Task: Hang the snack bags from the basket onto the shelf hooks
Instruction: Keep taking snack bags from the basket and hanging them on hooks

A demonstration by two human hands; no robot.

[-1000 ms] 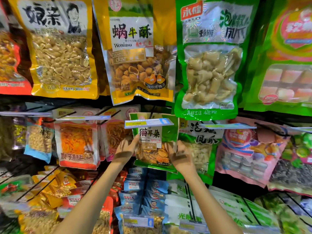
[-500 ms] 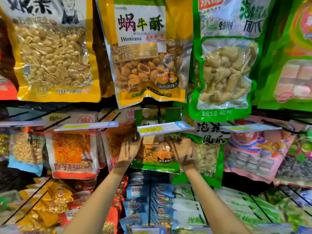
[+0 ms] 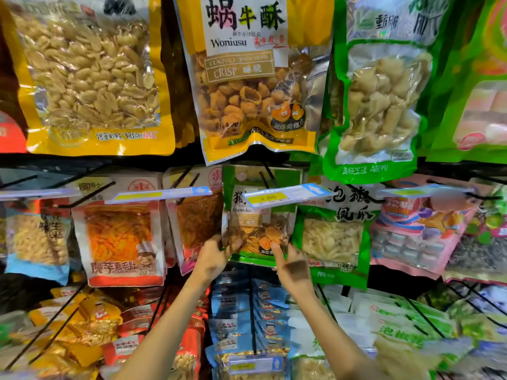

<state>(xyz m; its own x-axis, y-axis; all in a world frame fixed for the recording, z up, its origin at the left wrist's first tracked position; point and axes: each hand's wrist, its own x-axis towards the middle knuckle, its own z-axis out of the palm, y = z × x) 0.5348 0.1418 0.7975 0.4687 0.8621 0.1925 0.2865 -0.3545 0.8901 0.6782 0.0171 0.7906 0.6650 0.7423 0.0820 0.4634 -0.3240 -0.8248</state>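
Observation:
A green snack bag (image 3: 256,231) with round orange crisps hangs on a black shelf hook (image 3: 267,175), its top behind a price tag (image 3: 285,196). My left hand (image 3: 215,256) grips the bag's lower left corner, thumb on its front. On the other side, my right hand (image 3: 290,263) holds the lower right corner with the index finger up against the front. The basket is out of view.
Neighbouring hooks carry an orange-window bag (image 3: 120,242) on the left and a green chicken-feet bag (image 3: 333,239) on the right. Large yellow (image 3: 255,78) and green (image 3: 381,91) bags hang in the row above. Blue packets (image 3: 247,311) on hooks fill the row below.
The green bag has gone further back along the hook, under the price tag. Both hands slid down from its sides to its bottom corners. The view moved closer to the shelf.

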